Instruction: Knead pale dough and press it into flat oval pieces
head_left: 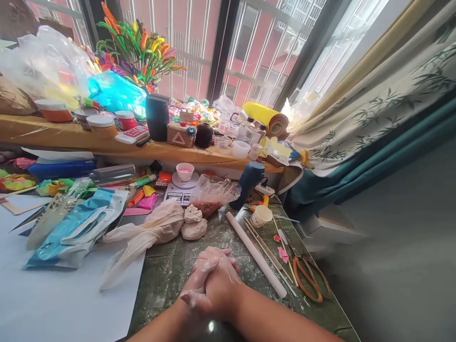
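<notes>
Folding the left hand (197,281) into the right hand (223,286), near the dough (194,229)

Clasps both hands firmly together over the desk (167,278), on the near side of the dough. Has the grip of each hand clenched on the other; cannot tell of anything hidden between the palms. Shows white traces on the skin, and also pale specks on the desk near the dough.

Has the dough lying on the desk as two lumps, a smaller one resting on a larger one. Finds, just left of the dough, a thin whitish plastic bag (162,223); just behind the dough, a clear bag (213,190) with reddish-brown content. Sees farther behind the dough, slightly left, a scale (173,196) with a paper cup (185,175) on it. Notes to the right of the dough a white rod (255,254), then thin sticks (268,248) and, farther right, scissors (306,279) with orange handles.
</notes>
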The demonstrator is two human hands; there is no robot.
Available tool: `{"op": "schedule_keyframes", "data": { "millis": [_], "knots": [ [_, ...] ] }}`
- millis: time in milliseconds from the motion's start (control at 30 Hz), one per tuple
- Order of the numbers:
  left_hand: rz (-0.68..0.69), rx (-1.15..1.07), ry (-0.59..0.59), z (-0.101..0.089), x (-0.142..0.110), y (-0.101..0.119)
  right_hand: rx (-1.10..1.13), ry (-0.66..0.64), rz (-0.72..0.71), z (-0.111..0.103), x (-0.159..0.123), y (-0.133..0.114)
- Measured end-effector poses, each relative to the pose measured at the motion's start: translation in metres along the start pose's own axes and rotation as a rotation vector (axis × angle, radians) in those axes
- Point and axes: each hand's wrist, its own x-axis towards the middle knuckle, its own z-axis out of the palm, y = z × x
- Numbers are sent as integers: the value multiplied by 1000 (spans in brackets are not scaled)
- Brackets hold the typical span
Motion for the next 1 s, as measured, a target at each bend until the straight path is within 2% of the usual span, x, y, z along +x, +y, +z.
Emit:
{"op": "schedule_keyframes", "data": {
  "millis": [100,200,300,600,767,867,1000],
  "knots": [
    [-17,45,53,2,-2,-3,-99,-39,7,5,0,3],
    [144,50,116,5,-2,-4,-140,-60,-26,8,2,6],
    [262,46,125,7,-3,-5,-149,-75,-65,11,3,10],
    [211,11,169,9,-5,-8,-90,-16,-59,16,-1,11],
    [-34,24,61,9,-7,14,27,13,22,12,-1,3],
    [-222,6,-10,18,-12,32,257,35,47,-8,-3,-2],
    [-467,-78,-144,35,-18,53,646,161,62,-41,-2,-2]
  ]
}}
